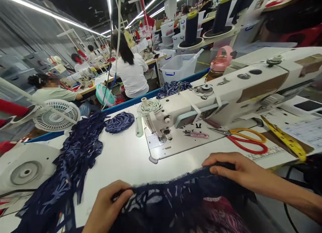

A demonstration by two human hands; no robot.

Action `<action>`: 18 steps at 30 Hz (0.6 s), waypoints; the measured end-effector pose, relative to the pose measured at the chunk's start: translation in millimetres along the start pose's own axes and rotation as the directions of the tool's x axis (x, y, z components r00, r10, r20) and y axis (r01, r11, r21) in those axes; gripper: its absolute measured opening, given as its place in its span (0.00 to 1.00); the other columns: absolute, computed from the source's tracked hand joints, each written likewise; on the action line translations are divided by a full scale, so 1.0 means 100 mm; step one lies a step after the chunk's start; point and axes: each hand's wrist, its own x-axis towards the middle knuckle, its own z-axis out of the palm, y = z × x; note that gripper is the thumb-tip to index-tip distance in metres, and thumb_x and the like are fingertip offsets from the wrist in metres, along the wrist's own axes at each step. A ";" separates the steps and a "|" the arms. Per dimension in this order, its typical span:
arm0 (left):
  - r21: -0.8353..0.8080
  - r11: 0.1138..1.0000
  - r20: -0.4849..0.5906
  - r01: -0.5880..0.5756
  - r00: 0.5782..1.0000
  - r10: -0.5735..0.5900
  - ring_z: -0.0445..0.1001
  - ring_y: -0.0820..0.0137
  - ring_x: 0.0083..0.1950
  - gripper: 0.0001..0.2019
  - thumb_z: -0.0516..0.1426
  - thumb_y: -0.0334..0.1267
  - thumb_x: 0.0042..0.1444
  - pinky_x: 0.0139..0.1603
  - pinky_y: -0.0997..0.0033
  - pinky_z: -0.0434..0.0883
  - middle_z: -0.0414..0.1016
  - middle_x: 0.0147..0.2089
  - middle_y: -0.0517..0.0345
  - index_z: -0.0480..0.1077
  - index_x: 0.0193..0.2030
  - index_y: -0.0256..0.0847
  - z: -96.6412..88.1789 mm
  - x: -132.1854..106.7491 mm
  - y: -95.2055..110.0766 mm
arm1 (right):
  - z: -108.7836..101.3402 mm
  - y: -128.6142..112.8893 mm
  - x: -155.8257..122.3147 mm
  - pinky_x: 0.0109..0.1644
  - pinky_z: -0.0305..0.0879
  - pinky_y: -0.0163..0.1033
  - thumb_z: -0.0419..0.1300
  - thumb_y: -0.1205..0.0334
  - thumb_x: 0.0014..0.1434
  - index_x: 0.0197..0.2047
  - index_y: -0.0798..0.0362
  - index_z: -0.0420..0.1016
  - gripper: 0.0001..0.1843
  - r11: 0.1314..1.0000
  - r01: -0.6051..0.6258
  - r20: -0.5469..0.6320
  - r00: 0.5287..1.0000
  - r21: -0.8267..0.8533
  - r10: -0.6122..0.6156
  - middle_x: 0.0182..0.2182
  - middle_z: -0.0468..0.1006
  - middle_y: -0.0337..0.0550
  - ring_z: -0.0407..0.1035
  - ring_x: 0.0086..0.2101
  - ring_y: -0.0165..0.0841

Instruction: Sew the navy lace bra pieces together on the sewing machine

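A dark navy patterned garment [176,202] with a stitched upper edge stretches between my two hands at the table's front. My left hand [110,199] pinches that edge at its left end, thumb on top. Farther right, my right hand [233,167] grips the same edge between thumb and fingers. A reddish patterned area shows low on the cloth, and its lower part runs out of view. Just beyond the cloth stands a white sewing machine [241,82], its needle area [163,135] apart from the fabric.
Orange-and-red-handled scissors [248,139], pink thread snips [198,134] and a yellow tape measure [286,139] lie to the right. Navy lace pieces [77,152] heap at left, beside a folded lace bundle [120,122]. A white fan [57,115] and seated co-workers are beyond.
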 end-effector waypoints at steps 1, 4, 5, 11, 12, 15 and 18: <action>0.005 1.000 0.027 0.009 1.000 -0.009 0.80 0.66 0.34 0.16 0.60 0.51 0.62 0.36 0.74 0.77 0.82 0.31 0.61 0.78 0.30 0.44 0.01 0.08 -0.01 | 0.03 0.03 0.06 0.44 0.77 0.40 0.60 0.38 0.62 0.40 0.45 0.84 0.21 0.999 0.026 -0.014 1.000 -0.022 -0.026 0.38 0.85 0.42 0.80 0.39 0.40; 0.059 0.995 -0.034 -0.076 0.996 0.078 0.81 0.64 0.38 0.12 0.59 0.47 0.64 0.41 0.68 0.77 0.83 0.35 0.58 0.79 0.35 0.44 0.11 0.24 -0.15 | 0.12 0.20 0.16 0.45 0.78 0.39 0.58 0.45 0.66 0.43 0.43 0.83 0.16 0.959 0.214 -0.091 0.968 -0.188 -0.234 0.40 0.85 0.41 0.80 0.40 0.38; 0.094 0.988 -0.068 -0.122 0.989 0.129 0.81 0.63 0.39 0.11 0.58 0.46 0.64 0.46 0.64 0.77 0.84 0.36 0.58 0.79 0.37 0.44 0.14 0.26 -0.21 | 0.14 0.24 0.17 0.45 0.78 0.38 0.57 0.49 0.67 0.45 0.42 0.83 0.14 0.921 0.294 -0.123 0.935 -0.255 -0.333 0.41 0.85 0.40 0.80 0.41 0.37; 0.309 0.908 -0.152 -0.283 0.928 0.341 0.80 0.69 0.38 0.08 0.54 0.35 0.69 0.65 0.48 0.62 0.83 0.38 0.63 0.75 0.45 0.48 0.27 0.25 -0.42 | 0.21 0.30 0.19 0.45 0.76 0.31 0.59 0.66 0.66 0.54 0.40 0.78 0.16 0.731 0.499 -0.214 0.738 -0.465 -0.640 0.42 0.84 0.35 0.79 0.42 0.32; 0.335 0.896 -0.174 -0.292 0.915 0.364 0.80 0.69 0.38 0.08 0.54 0.34 0.69 0.65 0.49 0.61 0.83 0.38 0.64 0.74 0.45 0.48 0.28 0.26 -0.42 | 0.23 0.29 0.21 0.45 0.77 0.31 0.59 0.67 0.65 0.54 0.40 0.77 0.17 0.725 0.501 -0.219 0.730 -0.473 -0.647 0.42 0.84 0.35 0.79 0.41 0.32; 0.389 0.872 -0.242 -0.297 0.881 0.407 0.80 0.70 0.38 0.10 0.53 0.30 0.69 0.66 0.50 0.57 0.83 0.39 0.65 0.73 0.46 0.48 0.29 0.30 -0.43 | 0.26 0.26 0.27 0.44 0.77 0.32 0.58 0.67 0.65 0.54 0.41 0.77 0.18 0.706 0.510 -0.218 0.714 -0.491 -0.666 0.42 0.83 0.36 0.80 0.41 0.32; 0.418 0.860 -0.294 -0.294 0.852 0.434 0.80 0.70 0.38 0.11 0.53 0.28 0.68 0.67 0.50 0.56 0.83 0.39 0.65 0.74 0.46 0.48 0.30 0.34 -0.44 | 0.27 0.20 0.32 0.44 0.78 0.32 0.57 0.67 0.65 0.54 0.42 0.77 0.17 0.685 0.523 -0.212 0.695 -0.507 -0.687 0.42 0.83 0.38 0.80 0.40 0.33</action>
